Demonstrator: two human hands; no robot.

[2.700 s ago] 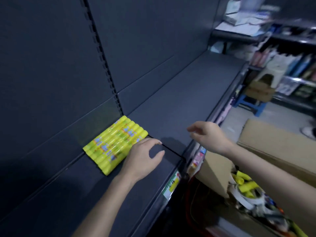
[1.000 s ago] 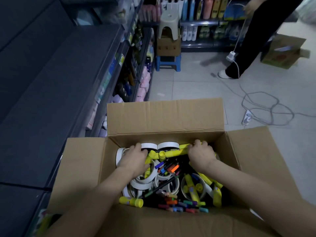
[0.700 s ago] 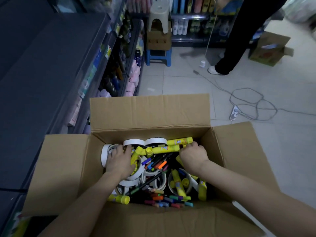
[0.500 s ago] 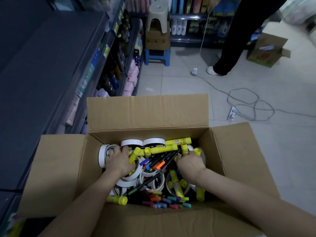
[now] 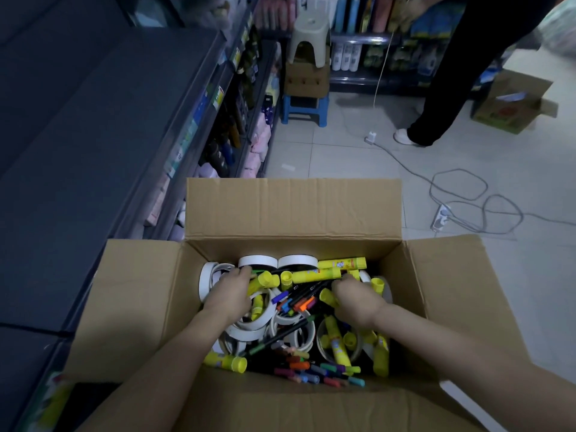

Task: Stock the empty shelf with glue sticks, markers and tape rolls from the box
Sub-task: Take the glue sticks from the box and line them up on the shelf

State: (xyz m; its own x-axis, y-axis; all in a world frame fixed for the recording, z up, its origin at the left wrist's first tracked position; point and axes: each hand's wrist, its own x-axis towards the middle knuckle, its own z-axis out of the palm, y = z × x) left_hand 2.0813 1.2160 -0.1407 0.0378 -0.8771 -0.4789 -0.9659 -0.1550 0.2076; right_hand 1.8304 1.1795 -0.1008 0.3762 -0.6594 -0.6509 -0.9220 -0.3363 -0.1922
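Pale floor tiles (image 5: 343, 163) surround the open brown cardboard box (image 5: 290, 210), where long yellow glue sticks (image 5: 314, 275) lie crosswise near its far wall. The right hand (image 5: 355, 302) is nearer them, fingertips alongside; the left hand (image 5: 229, 294) sits over white tape rolls (image 5: 258, 260). Whether either curled hand grips anything cannot be told.

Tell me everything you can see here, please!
cardboard box: one, brown, open, in front
tape rolls: many, white, left and middle of box
glue sticks: many, yellow, scattered through box
markers: many, mixed colours, middle and near side of box
shelf: one, dark grey, left
stools: two, beige above blue, a small box between, far aisle
cable: one, grey, looped on floor, right
other person: one, black trousers, top right
left hand: one, in box on tape rolls, grip hidden
right hand: one, in box among glue sticks, grip hidden
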